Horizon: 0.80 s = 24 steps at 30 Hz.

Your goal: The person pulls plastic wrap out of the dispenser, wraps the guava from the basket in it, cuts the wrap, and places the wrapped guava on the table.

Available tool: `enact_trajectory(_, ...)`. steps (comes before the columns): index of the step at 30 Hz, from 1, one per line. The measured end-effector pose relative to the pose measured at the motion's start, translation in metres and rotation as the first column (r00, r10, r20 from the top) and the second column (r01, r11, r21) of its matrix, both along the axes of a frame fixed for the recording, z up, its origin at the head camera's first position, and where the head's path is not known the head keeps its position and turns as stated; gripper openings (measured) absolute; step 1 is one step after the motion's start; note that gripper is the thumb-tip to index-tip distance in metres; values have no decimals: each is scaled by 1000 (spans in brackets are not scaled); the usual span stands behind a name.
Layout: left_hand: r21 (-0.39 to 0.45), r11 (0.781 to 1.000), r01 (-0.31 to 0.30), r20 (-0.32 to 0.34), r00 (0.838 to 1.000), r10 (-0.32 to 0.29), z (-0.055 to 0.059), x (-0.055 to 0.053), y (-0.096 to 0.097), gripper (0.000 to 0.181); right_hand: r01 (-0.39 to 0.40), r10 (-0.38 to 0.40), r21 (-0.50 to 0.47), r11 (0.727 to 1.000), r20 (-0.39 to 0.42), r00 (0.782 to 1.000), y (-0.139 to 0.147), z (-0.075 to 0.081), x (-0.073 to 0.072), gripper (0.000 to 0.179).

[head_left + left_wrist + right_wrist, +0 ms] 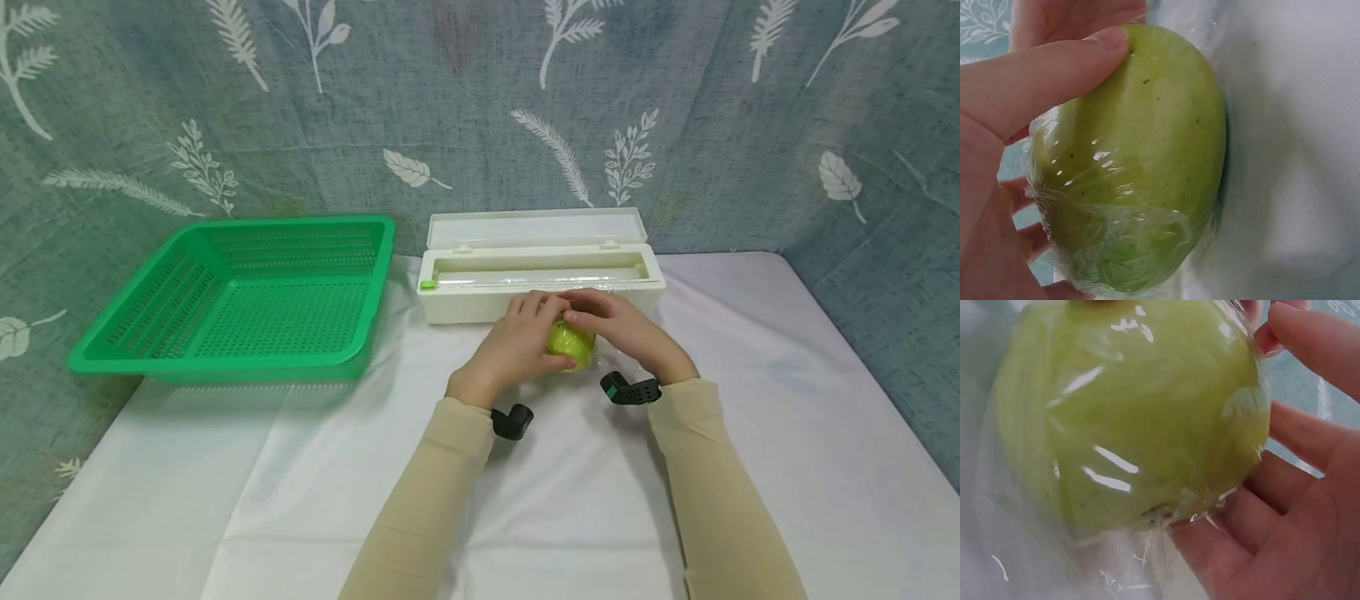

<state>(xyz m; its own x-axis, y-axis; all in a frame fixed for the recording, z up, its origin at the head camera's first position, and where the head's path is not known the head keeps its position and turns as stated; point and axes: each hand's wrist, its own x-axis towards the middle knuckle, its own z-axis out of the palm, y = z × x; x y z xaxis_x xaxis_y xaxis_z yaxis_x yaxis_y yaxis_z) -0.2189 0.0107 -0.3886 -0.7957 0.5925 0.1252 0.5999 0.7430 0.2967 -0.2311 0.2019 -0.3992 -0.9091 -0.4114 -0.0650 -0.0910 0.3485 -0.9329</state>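
A yellow-green mango [1147, 137], speckled with small dark dots, is partly covered in clear, shiny cling film [1141, 225]. It lies at the white cloth, just in front of the film dispenser. My left hand [521, 342] grips it, thumb [1079, 69] across the near side and fingers behind. My right hand [626, 325] is at its right end, with fingers [1204, 550] curled along the film-covered side and the thumb off the surface. In the right wrist view loose film [1110, 569] hangs below the mango [1141, 419]. The hands hide its far side in the head view.
Behind the hands stands a white cling film dispenser [465, 310], lid [536, 227] raised, a roll [540, 275] inside and a small green piece at its left end. A green plastic basket [217, 367] stands to the left. A patterned curtain [480, 125] hangs behind the table.
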Motion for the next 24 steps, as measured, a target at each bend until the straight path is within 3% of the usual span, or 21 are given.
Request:
enact_trajectory(10,2,1000,-31,42,999,30,1,0,1,62,157,-159,-104,982,-17,987,25,8,4,50)
enact_trajectory(15,10,999,-43,48,998,43,-1,-2,1,62,241,-241,-6,971,-26,970,38,9,3,48)
enact_trajectory(19,31,999,-36,49,998,34,-2,-3,0,62,318,-320,123,940,-6,947,49,7,4,51)
enact_trajectory(24,52,998,-31,73,997,27,-2,-4,-1,60,281,-304,229,932,71,950,61,4,7,57)
